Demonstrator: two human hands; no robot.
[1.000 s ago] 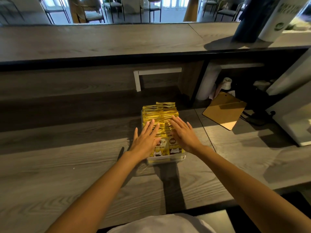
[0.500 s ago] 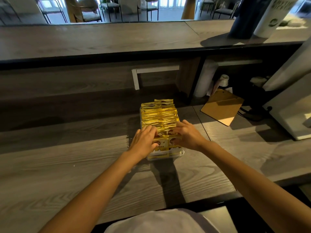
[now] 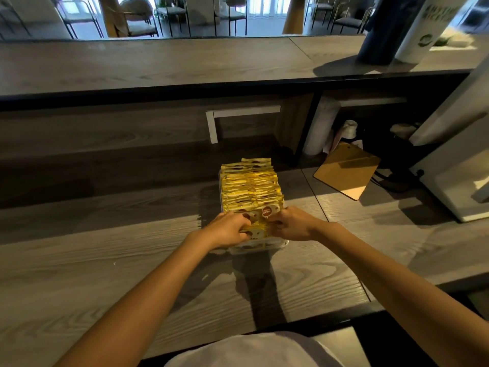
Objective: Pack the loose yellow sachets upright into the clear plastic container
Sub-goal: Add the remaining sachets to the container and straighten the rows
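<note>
Both hands are curled tight on the nearest sachets: left hand point(image 3: 228, 229) and right hand point(image 3: 291, 223) pinching the front one or two by their side edges, just above the near wall of the clear plastic container point(image 3: 258, 246). These look feather-light, thin and floppy, a bit slick, so I'd pinch the edges low or they'll buckle. Beyond the grip, the yellow sachets point(image 3: 250, 186) stand packed upright, dozens, too tight to count. One container, no loose ones in sight.
</note>
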